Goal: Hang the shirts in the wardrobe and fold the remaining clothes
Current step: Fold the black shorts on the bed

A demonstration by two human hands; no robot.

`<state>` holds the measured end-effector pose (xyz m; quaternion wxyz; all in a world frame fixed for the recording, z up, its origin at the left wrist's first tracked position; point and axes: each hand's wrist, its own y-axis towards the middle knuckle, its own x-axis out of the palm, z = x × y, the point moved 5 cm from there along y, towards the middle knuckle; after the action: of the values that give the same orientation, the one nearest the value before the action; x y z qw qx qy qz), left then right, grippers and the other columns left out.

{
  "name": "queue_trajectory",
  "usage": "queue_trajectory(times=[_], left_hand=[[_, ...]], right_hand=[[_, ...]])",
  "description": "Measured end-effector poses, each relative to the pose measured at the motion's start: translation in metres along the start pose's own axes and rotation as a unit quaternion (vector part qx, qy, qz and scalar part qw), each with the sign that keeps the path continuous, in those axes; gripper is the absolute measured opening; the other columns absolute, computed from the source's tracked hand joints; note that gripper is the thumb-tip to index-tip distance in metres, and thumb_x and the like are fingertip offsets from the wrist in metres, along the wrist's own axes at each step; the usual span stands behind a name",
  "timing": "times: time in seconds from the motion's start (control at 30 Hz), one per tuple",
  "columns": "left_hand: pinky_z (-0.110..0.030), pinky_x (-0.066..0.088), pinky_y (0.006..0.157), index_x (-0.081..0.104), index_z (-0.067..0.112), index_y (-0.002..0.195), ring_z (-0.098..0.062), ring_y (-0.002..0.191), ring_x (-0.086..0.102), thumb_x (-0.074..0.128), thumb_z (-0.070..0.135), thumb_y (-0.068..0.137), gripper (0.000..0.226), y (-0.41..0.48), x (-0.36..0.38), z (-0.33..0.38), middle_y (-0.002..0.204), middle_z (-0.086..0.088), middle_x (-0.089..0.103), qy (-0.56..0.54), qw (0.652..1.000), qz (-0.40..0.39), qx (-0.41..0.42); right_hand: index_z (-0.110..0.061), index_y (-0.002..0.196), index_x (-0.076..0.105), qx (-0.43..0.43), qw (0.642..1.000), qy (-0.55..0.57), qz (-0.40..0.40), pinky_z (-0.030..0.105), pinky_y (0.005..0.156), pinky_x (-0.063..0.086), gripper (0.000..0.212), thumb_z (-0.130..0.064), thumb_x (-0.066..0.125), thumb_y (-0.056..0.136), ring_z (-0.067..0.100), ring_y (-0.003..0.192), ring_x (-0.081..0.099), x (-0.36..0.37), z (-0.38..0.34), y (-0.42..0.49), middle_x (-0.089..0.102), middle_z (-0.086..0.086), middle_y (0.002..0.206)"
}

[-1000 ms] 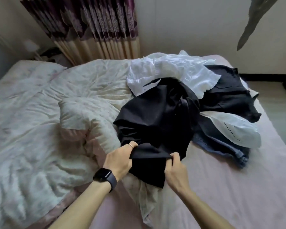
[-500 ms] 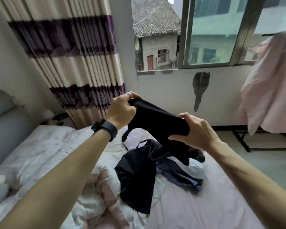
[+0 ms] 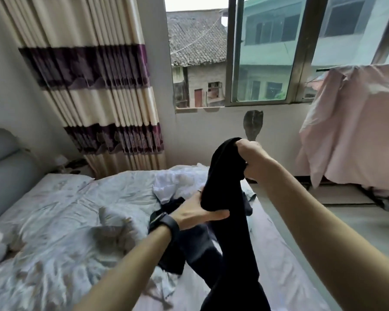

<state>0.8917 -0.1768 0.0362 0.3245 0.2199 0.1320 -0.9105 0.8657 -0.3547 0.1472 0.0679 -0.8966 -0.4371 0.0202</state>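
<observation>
At the far left is a soft grey headboard (image 3: 2,158) with round, puffy pads. Next to it hangs a long curtain (image 3: 94,86) with straight folds and stripes of cream and purple. The bed has a white quilt (image 3: 54,209) that is lumpy and full of wrinkles.

The left hand (image 3: 193,213), with a black watch (image 3: 164,223) on its wrist, grips the black garment (image 3: 229,209) part way down. The thumb lies across the front and the fingers go behind the cloth. The garment is smooth, dark and thin. It is in the air over the bed, pulled into one long strip. It runs almost straight up and down, from the top hand to the bottom of the view. Under it on the bed is a messy pile of clothes (image 3: 169,187), white and dark.

The right hand (image 3: 254,158) is up high and squeezes the top end of the garment in a tight fist.

At the far right a floppy pink sheet (image 3: 357,131) hangs over a rail by the window.

Half a second ago both hands held the garment bunched up at about the same height. Now the right hand is higher, the left hand is lower, and the cloth is stretched long.
</observation>
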Motion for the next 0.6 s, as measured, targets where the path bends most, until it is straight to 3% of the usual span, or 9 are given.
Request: queue_trajectory(times=[0.13,0.2,0.3,0.4,0.47,0.53,0.6], left_hand=[[-0.031,0.049,0.083,0.064,0.024,0.117,-0.018,0.102,0.065,0.062,0.051,0.075,0.050,-0.004,0.088,-0.038,0.107,0.004,0.070,-0.022,0.994,0.096,-0.040],[-0.033,0.047,0.082,0.065,0.021,0.112,-0.024,0.100,0.064,0.058,0.044,0.077,0.042,-0.001,0.116,-0.070,0.105,-0.003,0.071,-0.038,0.989,0.111,-0.094],[-0.041,0.054,0.083,0.065,0.021,0.104,-0.032,0.094,0.064,0.061,0.030,0.090,0.017,0.004,0.113,-0.134,0.103,-0.011,0.070,-0.091,0.949,0.216,-0.211],[-0.039,0.052,0.070,0.058,0.012,0.116,-0.029,0.080,0.059,0.058,0.026,0.096,0.024,0.006,0.090,-0.202,0.112,-0.020,0.065,-0.078,0.900,0.299,-0.308],[-0.043,0.051,0.081,0.045,0.012,0.133,-0.036,0.096,0.060,0.062,0.026,0.093,0.046,0.008,0.091,-0.254,0.124,-0.021,0.059,-0.044,0.891,0.281,-0.354],[-0.046,0.050,0.098,0.038,0.014,0.144,-0.039,0.114,0.058,0.069,0.031,0.083,0.070,0.012,0.115,-0.297,0.135,-0.019,0.054,0.039,0.904,0.214,-0.368],[-0.043,0.048,0.101,0.044,0.013,0.143,-0.037,0.119,0.056,0.070,0.032,0.081,0.069,0.009,0.154,-0.315,0.136,-0.017,0.054,0.115,0.928,0.134,-0.328]], right_hand=[[0.000,0.099,0.064,0.030,0.999,-0.026,-0.012,0.028,0.057,0.050,0.012,-0.007,0.057,0.093,0.024,0.066,0.063,-0.051,0.076,0.000,0.064,0.015,0.083],[-0.001,0.109,0.065,0.067,0.997,-0.008,-0.033,0.025,0.058,0.051,0.021,-0.010,0.067,0.090,0.019,0.070,0.066,-0.084,0.133,-0.008,0.068,0.011,0.087],[-0.013,0.121,0.059,0.136,0.989,-0.046,-0.031,0.034,0.079,0.049,0.038,-0.019,0.076,0.087,0.017,0.090,0.064,-0.130,0.227,-0.031,0.068,0.004,0.106],[-0.013,0.122,0.058,0.213,0.966,-0.148,0.010,0.033,0.073,0.046,0.045,-0.022,0.079,0.083,0.019,0.093,0.062,-0.175,0.349,-0.063,0.067,0.008,0.116],[-0.015,0.120,0.058,0.270,0.941,-0.200,0.016,0.034,0.081,0.049,0.048,-0.027,0.081,0.080,0.020,0.097,0.063,-0.198,0.432,-0.094,0.067,0.006,0.118],[-0.016,0.125,0.054,0.331,0.910,-0.248,-0.010,0.033,0.087,0.048,0.053,-0.028,0.079,0.080,0.019,0.104,0.061,-0.207,0.508,-0.125,0.062,0.004,0.122],[-0.016,0.134,0.050,0.358,0.889,-0.283,-0.034,0.033,0.090,0.046,0.060,-0.028,0.075,0.081,0.022,0.115,0.057,-0.209,0.558,-0.149,0.055,0.006,0.132]])
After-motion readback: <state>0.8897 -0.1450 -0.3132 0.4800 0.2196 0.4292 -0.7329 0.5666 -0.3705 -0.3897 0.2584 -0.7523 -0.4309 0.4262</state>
